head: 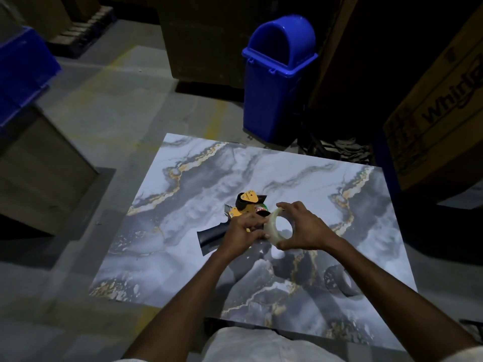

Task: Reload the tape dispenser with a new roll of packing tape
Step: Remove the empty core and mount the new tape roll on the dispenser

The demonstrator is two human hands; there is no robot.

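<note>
Head view showed us over the marble-patterned bench [339,184], our left hand [241,235] closed around the yellow tape dispenser [244,205] near its dark handle, our right hand [300,227] curled around the clear tape roll [277,228], pressed beside the dispenser. We judged the roll could go on skewed or backwards if pushed off-axis. Both arms reached forward, wrists angled inward. A dark roll [342,280] lay well apart

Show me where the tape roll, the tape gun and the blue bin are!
tape roll [270,232]: head view, on its pale left rim.
tape gun [210,235]: head view, on its dark handle.
blue bin [269,105]: head view, on its front wall.
</note>
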